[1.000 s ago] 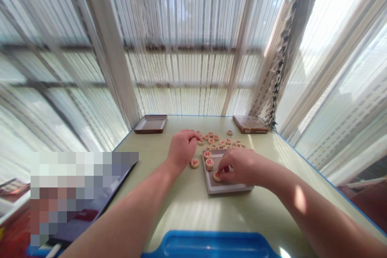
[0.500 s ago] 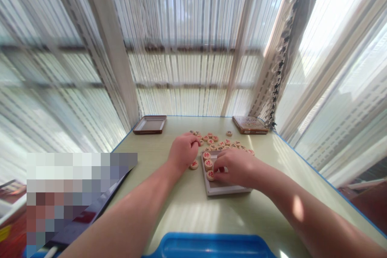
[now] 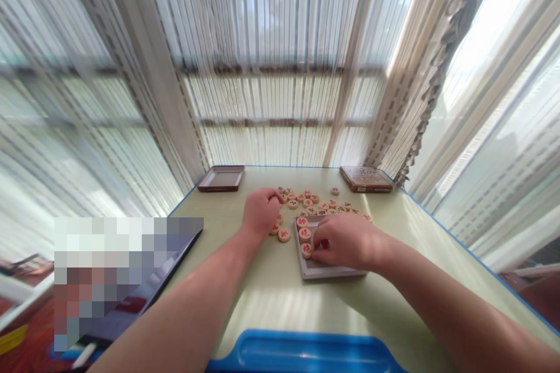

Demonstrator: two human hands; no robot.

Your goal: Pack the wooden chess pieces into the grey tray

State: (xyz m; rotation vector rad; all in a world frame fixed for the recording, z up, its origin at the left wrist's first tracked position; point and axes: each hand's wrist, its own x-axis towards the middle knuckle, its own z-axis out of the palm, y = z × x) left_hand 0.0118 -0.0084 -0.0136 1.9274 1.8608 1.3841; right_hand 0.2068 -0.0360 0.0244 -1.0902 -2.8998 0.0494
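A shallow light-coloured box tray [image 3: 335, 274] lies on the table. Along its left side three xiangqi pieces [image 3: 305, 235] with red characters stand in a column. Over the tray my right hand [image 3: 347, 239] is bent, its thumb and fingertips at the nearest red xiangqi piece [image 3: 306, 250]. My left hand [image 3: 262, 210] is closed, fingers curled down at the left edge of the loose xiangqi pieces [image 3: 308, 202]; whatever its fingertips hold is hidden. One loose red piece [image 3: 284, 235] sits between that hand and the tray, with others partly under the hand.
A brown-edged open box lid [image 3: 221, 187] stands at the back left, a closed patterned box [image 3: 366, 179] at the back right. In front is a blue plastic edge [image 3: 306, 352]. A dark flat device [image 3: 161, 280], partly blurred out, lies left. Curtains [image 3: 271, 99] hang behind the table.
My left hand has shifted slightly left, uncovering more loose pieces beside it. My right hand stays at the same piece in the tray. The view has tilted a little.
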